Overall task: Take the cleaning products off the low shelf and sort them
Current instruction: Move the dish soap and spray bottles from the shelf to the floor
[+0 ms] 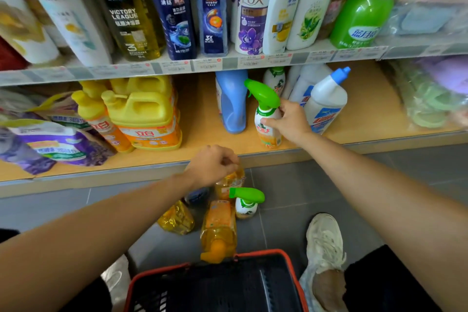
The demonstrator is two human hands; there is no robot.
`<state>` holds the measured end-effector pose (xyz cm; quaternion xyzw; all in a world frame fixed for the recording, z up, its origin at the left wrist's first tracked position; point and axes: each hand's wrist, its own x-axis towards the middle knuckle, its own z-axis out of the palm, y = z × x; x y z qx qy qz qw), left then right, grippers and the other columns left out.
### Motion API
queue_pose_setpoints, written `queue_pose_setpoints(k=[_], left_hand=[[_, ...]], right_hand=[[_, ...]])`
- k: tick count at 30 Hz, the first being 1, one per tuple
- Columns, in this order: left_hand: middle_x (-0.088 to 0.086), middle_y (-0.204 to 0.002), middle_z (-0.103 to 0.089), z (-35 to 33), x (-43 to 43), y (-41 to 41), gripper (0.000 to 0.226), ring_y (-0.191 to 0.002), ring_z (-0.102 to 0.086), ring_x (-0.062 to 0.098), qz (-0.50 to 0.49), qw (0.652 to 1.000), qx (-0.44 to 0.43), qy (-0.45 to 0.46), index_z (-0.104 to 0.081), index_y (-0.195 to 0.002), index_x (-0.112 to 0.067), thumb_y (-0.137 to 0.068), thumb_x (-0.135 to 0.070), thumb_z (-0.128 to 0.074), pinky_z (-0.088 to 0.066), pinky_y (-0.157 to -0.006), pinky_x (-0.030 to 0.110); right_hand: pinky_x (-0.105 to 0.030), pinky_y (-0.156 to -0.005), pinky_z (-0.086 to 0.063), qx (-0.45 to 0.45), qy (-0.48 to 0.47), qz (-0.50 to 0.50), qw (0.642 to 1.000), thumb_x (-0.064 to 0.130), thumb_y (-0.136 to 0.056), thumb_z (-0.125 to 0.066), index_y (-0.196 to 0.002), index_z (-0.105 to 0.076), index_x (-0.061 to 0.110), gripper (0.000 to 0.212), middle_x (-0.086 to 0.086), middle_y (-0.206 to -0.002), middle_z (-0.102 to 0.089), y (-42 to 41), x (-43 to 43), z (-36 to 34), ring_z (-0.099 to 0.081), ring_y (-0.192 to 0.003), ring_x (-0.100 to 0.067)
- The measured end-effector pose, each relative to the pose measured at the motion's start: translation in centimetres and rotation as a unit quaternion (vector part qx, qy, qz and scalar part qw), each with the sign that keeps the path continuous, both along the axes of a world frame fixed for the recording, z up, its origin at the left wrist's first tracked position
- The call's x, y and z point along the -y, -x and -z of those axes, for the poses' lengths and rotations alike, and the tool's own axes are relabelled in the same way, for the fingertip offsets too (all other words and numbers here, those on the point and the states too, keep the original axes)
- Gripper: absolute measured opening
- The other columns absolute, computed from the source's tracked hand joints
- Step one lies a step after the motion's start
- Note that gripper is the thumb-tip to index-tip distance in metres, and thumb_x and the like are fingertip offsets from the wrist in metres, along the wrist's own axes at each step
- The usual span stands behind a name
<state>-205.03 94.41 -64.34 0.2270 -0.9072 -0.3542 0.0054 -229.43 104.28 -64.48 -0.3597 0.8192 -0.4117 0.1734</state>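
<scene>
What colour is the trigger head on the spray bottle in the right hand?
Bright green trigger head, seen in the head view.

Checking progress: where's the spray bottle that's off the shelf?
Head view, centre: the white, green-trigger plastic spray bottle sits on the grey floor, right of the lying yellow bottles, below the left hand.

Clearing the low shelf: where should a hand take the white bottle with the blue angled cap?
Around the tapered neck of the white bottle below the blue cap, from the front right: it stands upright, the shelf is bare on that side, while the right hand and spray bottle crowd its left.
</scene>
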Motion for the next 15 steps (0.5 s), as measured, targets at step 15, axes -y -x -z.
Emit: queue_pose_setpoints(k=[15], left_hand=[[0.008,-0.098,-0.075,-15.4,0.6,-3.8,0.039,-0.080,-0.068,0.016,0.092,0.955,-0.169,-0.227,-0.068,-0.122,-0.013,-0.084,-0.017,-0.075,-0.059,-0.070,0.032]], right_hand=[[-0.040,-0.098,-0.056,0.190,-0.094,-0.277,0.937,0.009,-0.080,-0.083,-0.124,-0.063,0.010,0.049,-0.005,-0.116,-0.075,-11.4,-6.4,-13.2,-0.069,-0.113,-0.019]])
